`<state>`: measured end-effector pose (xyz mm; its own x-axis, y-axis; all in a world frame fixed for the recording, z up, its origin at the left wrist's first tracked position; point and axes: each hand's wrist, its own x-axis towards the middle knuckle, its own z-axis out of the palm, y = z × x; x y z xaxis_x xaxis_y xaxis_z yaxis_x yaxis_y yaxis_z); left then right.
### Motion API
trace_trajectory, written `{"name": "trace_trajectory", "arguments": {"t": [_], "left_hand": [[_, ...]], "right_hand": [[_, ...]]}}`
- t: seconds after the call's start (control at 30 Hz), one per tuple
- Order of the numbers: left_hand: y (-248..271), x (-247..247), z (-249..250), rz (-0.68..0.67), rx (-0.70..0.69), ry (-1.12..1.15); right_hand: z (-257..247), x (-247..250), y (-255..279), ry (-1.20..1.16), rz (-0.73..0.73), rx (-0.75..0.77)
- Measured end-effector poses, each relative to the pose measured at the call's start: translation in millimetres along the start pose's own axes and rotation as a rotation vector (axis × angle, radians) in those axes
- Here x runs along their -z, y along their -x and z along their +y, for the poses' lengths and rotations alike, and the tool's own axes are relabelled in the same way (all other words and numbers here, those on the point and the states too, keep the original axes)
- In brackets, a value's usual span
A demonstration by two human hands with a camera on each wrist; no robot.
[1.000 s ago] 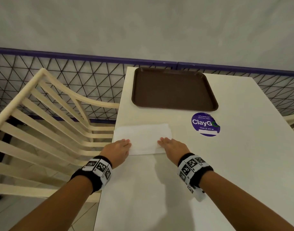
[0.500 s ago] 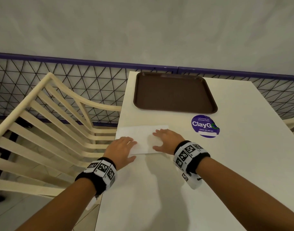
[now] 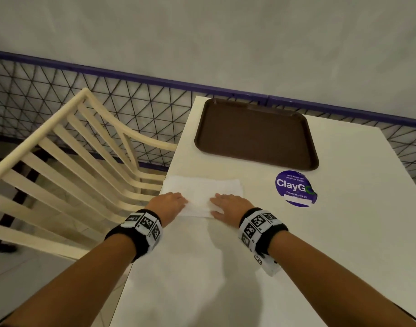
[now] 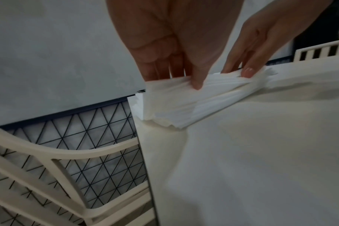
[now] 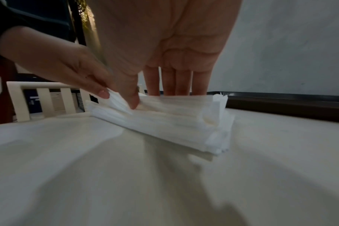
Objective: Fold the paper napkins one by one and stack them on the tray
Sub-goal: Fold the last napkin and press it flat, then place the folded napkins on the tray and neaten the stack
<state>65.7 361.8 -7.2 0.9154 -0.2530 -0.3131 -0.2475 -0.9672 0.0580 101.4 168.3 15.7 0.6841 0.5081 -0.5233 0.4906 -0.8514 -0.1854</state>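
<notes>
A: So, which step is this?

B: Separating the top sheet, I judge. The napkin stack lies at the table's left edge, on the near side of the empty brown tray at the far edge.

A: Fingers?

B: Left hand: thumb under, fingers on top, pinching up the near edge of the upper layers. Right hand: thumb tucked under the same edge, four fingers straight and close together, lying flat on top. So both grasp paper; neither is clenched empty.

A: Next move?

B: Probably peel a single ply free. The sheets look thin and clingy, so a light pinch is needed or several may lift together.
</notes>
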Motion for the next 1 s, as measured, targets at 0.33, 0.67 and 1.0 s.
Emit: {"name": "trace_trajectory", "arguments": {"t": [0.33,0.67,1.0], "left_hand": [[3.7,10.1,3.7,0.385,0.05,0.11],[-2.3,30.8,61.7,0.257,0.631,1.709],[-31.2,49.5,109.2,0.122,0.341,1.772]], "right_hand": [[-2.7,8.8,-9.5,0.145,0.142,0.054],[-20.8,19.2,18.4,0.079,0.4,0.18],[57.8,19.3,69.0,-1.252,0.483,-0.19]]}}
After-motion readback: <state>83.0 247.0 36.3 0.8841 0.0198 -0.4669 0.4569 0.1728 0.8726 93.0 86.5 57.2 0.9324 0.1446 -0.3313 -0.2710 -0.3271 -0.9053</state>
